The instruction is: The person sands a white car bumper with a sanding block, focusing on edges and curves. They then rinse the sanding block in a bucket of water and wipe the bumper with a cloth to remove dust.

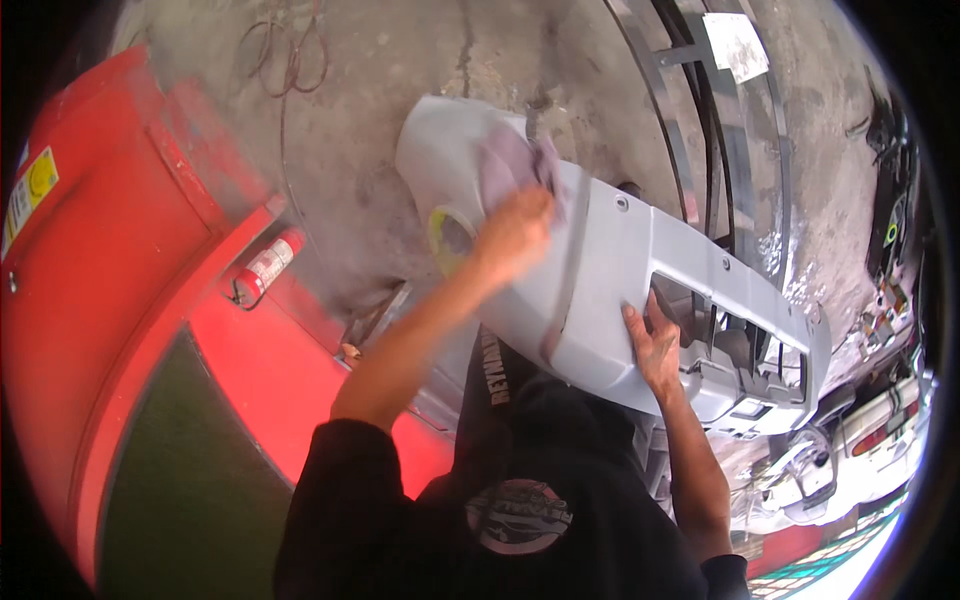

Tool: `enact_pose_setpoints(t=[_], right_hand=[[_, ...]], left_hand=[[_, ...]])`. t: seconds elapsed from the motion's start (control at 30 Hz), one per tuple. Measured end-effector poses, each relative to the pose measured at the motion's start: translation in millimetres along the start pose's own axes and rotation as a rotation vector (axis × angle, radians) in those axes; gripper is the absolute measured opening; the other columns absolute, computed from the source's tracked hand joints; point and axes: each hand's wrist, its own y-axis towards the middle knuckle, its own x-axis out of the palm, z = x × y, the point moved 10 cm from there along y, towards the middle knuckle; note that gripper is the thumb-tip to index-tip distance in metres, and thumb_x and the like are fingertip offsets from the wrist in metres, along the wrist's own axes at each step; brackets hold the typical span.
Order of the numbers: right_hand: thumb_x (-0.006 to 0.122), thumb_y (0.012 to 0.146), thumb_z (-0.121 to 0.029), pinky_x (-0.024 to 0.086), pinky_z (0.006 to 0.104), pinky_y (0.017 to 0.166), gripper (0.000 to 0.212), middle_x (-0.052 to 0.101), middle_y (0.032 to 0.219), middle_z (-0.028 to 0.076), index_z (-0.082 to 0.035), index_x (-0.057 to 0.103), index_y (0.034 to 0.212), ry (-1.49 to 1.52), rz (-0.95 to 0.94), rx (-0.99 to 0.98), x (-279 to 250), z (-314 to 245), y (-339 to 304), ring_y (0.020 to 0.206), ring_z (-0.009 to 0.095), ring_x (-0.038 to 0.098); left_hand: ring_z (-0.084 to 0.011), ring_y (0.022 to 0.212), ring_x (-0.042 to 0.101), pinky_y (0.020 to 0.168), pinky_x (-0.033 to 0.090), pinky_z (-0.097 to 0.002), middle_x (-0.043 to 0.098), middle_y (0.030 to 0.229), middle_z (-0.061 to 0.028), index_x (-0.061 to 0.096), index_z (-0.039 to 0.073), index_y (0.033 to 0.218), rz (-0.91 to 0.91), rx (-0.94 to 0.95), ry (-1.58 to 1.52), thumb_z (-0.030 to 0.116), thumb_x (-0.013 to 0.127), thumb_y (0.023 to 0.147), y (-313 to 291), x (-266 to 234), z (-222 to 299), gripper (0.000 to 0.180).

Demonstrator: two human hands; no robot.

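Note:
A grey car bumper cover [610,260] lies slantwise in front of me, with a round opening edged in yellow-green at its left end and a long rectangular opening toward the right. My left hand [515,238], smeared by motion, is closed on a mauve cloth [510,170] against the bumper's upper left part. My right hand [656,348] grips the bumper at the corner of the rectangular opening. Its thumb lies on the grey face, and some of its fingers reach the opening's edge and are partly hidden.
A large red panelled structure [120,190] stands at the left, with a fire extinguisher [268,266] beside it. Dark curved metal bars [715,130] carry a white sheet [736,46] beyond the bumper. A cable [286,170] runs over the concrete floor [370,60]. Car parts [880,430] crowd the right.

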Motion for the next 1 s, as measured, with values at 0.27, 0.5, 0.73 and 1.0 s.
enact_pose_setpoints(t=[0.27, 0.5, 0.73, 1.0], right_hand=[[0.068, 0.099, -0.040, 0.052, 0.0411, 0.059, 0.073, 0.065, 0.068, 0.027, 0.020, 0.051, 0.137, -0.094, 0.117, -0.125, -7, 3, 6, 0.058, 0.032, 0.069], [0.070, 0.097, -0.042, 0.051, 0.0412, 0.056, 0.076, 0.060, 0.059, 0.024, 0.021, 0.052, 0.135, -0.077, 0.129, -0.109, -8, 4, 8, 0.050, 0.033, 0.064], [0.071, 0.096, -0.041, 0.052, 0.0421, 0.057, 0.076, 0.062, 0.061, 0.024, 0.022, 0.052, 0.135, -0.078, 0.105, -0.156, -11, -12, 11, 0.051, 0.034, 0.065], [0.073, 0.094, -0.042, 0.054, 0.0456, 0.068, 0.077, 0.067, 0.070, 0.027, 0.020, 0.053, 0.136, -0.113, 0.143, -0.103, -8, 8, 7, 0.065, 0.038, 0.068]], left_hand=[[-0.0397, 0.147, 0.042, 0.118, 0.035, -0.0542, 0.046, 0.155, -0.0259, 0.050, -0.002, 0.147, -0.041, -0.012, -0.153, 0.021, 0.056, 0.099, -30, 14, 76, 0.053], [-0.0293, 0.150, 0.039, 0.121, 0.032, -0.0488, 0.045, 0.161, -0.0124, 0.053, 0.003, 0.148, -0.114, -0.056, 0.338, 0.035, 0.043, 0.107, 100, 22, -82, 0.053], [-0.0325, 0.134, 0.056, 0.114, 0.041, -0.0486, 0.065, 0.136, -0.0164, 0.073, 0.011, 0.124, -0.207, -0.470, 0.247, 0.038, 0.045, 0.103, 168, -1, -254, 0.044], [-0.0352, 0.123, 0.065, 0.103, 0.050, -0.0494, 0.068, 0.132, -0.0180, 0.074, 0.006, 0.117, -0.038, 0.068, 0.339, 0.026, 0.044, 0.101, 154, 15, -123, 0.040]])
